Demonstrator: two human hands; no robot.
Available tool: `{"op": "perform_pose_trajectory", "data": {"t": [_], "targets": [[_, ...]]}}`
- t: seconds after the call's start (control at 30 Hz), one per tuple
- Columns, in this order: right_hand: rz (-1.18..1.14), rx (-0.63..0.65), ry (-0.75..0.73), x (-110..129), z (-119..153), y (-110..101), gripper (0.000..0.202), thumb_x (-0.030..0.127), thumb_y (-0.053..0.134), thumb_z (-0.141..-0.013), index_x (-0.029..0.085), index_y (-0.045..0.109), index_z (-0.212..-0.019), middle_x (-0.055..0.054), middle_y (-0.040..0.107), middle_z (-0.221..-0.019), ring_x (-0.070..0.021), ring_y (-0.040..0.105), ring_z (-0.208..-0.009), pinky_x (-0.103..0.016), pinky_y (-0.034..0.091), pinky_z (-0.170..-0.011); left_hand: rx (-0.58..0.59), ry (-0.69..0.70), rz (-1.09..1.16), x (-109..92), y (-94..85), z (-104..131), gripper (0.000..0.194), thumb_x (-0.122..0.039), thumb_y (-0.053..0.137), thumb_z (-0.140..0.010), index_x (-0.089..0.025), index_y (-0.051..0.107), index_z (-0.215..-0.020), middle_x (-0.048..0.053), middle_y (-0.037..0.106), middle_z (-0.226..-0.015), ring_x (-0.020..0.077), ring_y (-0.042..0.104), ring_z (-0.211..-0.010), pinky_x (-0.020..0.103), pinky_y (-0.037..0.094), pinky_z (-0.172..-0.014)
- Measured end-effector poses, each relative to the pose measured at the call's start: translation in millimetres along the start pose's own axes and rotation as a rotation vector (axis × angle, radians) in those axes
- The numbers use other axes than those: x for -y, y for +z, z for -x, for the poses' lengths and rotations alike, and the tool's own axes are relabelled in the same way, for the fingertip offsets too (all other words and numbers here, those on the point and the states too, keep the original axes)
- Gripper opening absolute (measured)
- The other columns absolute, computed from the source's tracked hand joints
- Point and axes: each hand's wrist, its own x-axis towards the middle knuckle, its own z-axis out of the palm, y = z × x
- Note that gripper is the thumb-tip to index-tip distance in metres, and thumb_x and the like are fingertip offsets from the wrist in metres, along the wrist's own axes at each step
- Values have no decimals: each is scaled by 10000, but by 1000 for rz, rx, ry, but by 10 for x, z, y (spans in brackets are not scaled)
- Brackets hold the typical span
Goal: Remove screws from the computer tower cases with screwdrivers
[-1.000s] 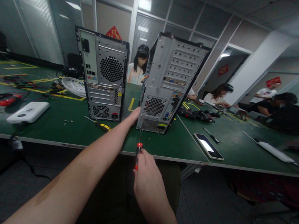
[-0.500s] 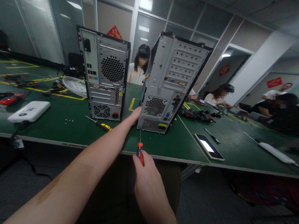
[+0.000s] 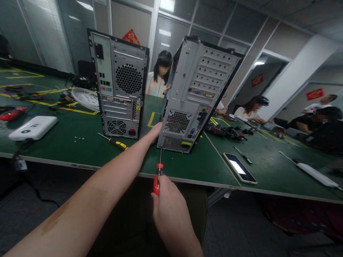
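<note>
My right hand (image 3: 170,199) is closed around the red and black handle of a screwdriver (image 3: 159,170). The screwdriver's thin shaft points away from me, its tip at the lower left corner of a computer tower's (image 3: 187,91) back. That tower stands upright, its rear panel with ports and vents facing me. My left hand (image 3: 157,131) reaches to the tower's left side near the bottom; its fingers are hidden behind the case. Left of it stands a second computer tower (image 3: 129,78), rear side toward me. A yellow and black screwdriver (image 3: 117,143) lies in front of that one.
Several small screws (image 3: 79,139) and a white box-shaped device (image 3: 33,128) with a cable lie at the left. A phone (image 3: 240,168), a pen-like tool (image 3: 243,155) and black cables (image 3: 234,132) are at the right. Other people sit across the green table (image 3: 204,164).
My right hand has turned the screwdriver handle, so its red side now faces left, and the thumb has shifted lower. The tip stays at the tower's corner. My left hand has not moved.
</note>
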Motion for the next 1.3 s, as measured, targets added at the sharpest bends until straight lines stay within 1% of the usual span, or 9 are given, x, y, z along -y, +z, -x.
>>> {"op": "perform_pose_trajectory", "data": {"t": [0.13, 0.2, 0.33, 0.43, 0.53, 0.67, 0.87, 1.07, 1.3], "targets": [[63, -47, -43, -21, 0, 51, 532, 57, 613, -929, 85, 585, -1459, -201, 650, -1445, -313, 616, -1336, -452, 512, -1160, 22, -21, 8, 10, -6, -9, 354, -448, 597, -947, -248, 828, -1126, 61, 837, -1009, 245, 746, -1029, 341, 547, -1000], [93, -68, -71, -29, -2, 70, 546, 42, 614, -918, 82, 591, -1462, -202, 618, -1483, -319, 591, -1352, -462, 501, -1174, 10, -28, 3, 6, -6, -6, 350, -437, 598, -946, -242, 827, -1125, 62, 837, -1013, 245, 746, -1035, 343, 545, -1002], [130, -51, -108, -24, -4, 60, 492, 8, 565, -932, 171, 682, -1382, -165, 647, -1423, -292, 634, -1249, -419, 576, -1055, -14, -30, 1, 8, -1, -7, 336, -434, 613, -939, -236, 830, -1101, 66, 835, -1019, 246, 746, -1032, 349, 547, -996], [151, -50, -136, -10, -1, 32, 454, -2, 544, -938, 156, 717, -1328, -174, 648, -1419, -291, 631, -1260, -419, 572, -1068, 6, -22, 25, 16, 7, -9, 339, -432, 616, -940, -228, 825, -1112, 64, 833, -993, 227, 750, -985, 341, 547, -995], [164, -45, -153, -1, 0, 11, 502, -38, 504, -924, 123, 698, -1358, -190, 650, -1424, -283, 631, -1283, -426, 551, -1114, 8, -17, 34, 14, 10, 0, 347, -430, 614, -945, -219, 817, -1133, 68, 831, -994, 219, 750, -963, 343, 547, -1003], [146, -45, -141, -13, 4, 15, 553, -68, 453, -910, 124, 686, -1373, -187, 650, -1435, -267, 641, -1284, -419, 555, -1112, 6, -24, 22, 0, 4, 13, 347, -431, 603, -956, -230, 812, -1148, 71, 833, -1048, 224, 746, -1021, 336, 540, -1019], [92, -38, -119, -56, 22, 63, 578, -36, 518, -900, 140, 654, -1434, -172, 625, -1488, -289, 623, -1344, -431, 547, -1136, -20, -7, 3, 25, -11, -16, 336, -421, 608, -948, -232, 823, -1125, 71, 833, -1087, 244, 741, -1077, 358, 532, -1038], [67, -18, -93, -49, 9, 49, 604, -40, 507, -881, 147, 645, -1439, -151, 639, -1489, -278, 647, -1327, -409, 551, -1133, -10, -20, 5, 73, -42, -55, 378, -490, 625, -943, -241, 815, -1155, 78, 829, -1121, 247, 738, -1096, 364, 531, -1038], [49, 10, -76, -49, 11, 39, 646, -51, 499, -854, 143, 624, -1457, -159, 614, -1527, -273, 647, -1344, -404, 546, -1136, -2, -25, 12, 41, -25, -27, 368, -462, 612, -957, -224, 816, -1149, 80, 832, -1088, 236, 744, -1059, 340, 544, -1007]]}}
